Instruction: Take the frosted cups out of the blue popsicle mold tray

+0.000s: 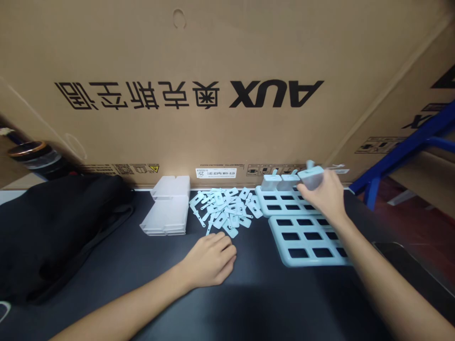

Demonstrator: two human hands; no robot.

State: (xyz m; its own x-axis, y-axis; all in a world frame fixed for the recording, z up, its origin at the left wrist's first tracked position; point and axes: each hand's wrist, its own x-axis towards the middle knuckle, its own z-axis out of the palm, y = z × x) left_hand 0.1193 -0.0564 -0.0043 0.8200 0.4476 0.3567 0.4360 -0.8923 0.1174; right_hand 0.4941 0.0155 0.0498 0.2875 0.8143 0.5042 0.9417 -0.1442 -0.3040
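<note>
My right hand (pixel 329 192) grips an ice pop mold (pixel 312 178), a clear cup with a pale blue lid and stick handle, tilted slightly at the back row of a pale blue mold rack (pixel 260 204). Two similar ice pop molds (pixel 272 182) stand upright to its left in that row. A second rack (pixel 280 251) lies in front, its visible slots empty. Loosely curled, my left hand (pixel 212 259) rests on the dark table just in front of a pile of blue lids and sticks (pixel 227 208). Nothing shows in its fingers; its palm is hidden.
Stacked clear mold cups (pixel 167 213) stand left of the pile. A black bag (pixel 60 232) covers the table's left side, with a dark cylinder (pixel 39 156) behind it. A large cardboard box (pixel 192 132) walls off the back. A blue metal frame (pixel 401 147) stands at right.
</note>
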